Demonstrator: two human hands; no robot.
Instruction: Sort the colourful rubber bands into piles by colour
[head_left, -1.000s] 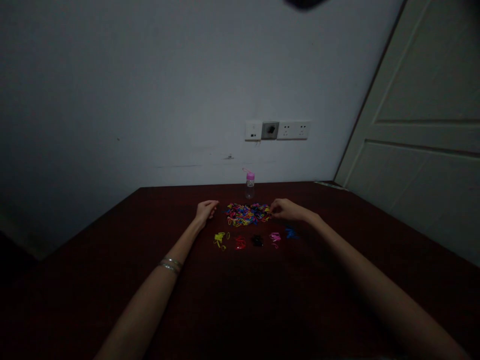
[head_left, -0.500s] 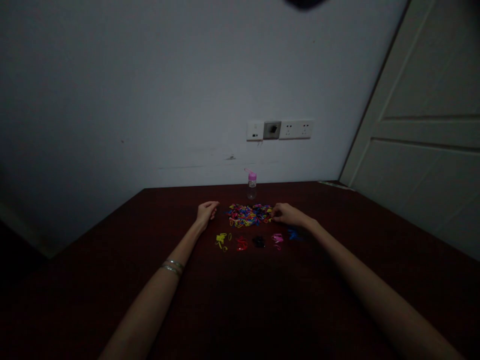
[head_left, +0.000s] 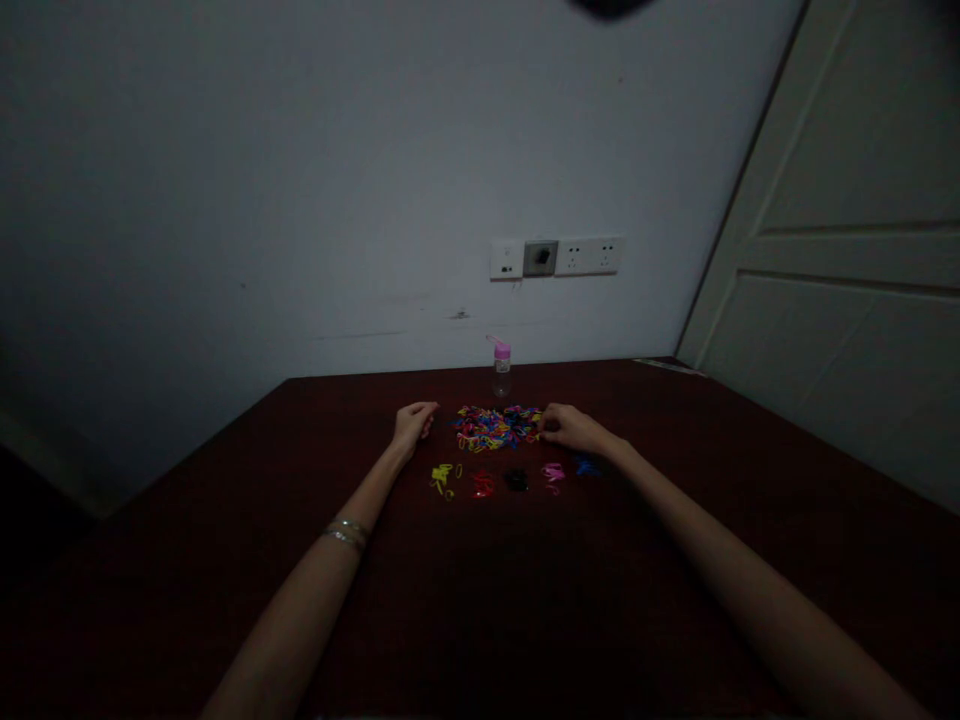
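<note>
A heap of small multicoloured elastic bands lies on the dark red table. To its left rests my left hand, fingers curled closed, with nothing showing in them and a gap between it and the heap. My right hand is at the heap's right edge. Its fingertips are pinched together among the bands, and whatever is between them is too small to make out. Sorted by colour in a row nearer me are yellow bands, red bands, black bands, pink bands and blue bands.
Behind the heap stands a small clear bottle with a pink cap. A wall with a row of sockets rises at the table's far edge. On the right is a pale panelled door.
The view has shifted very slightly. My right fingertips stay at the right edge of the heap with hardly any movement, and my left hand keeps its place.
</note>
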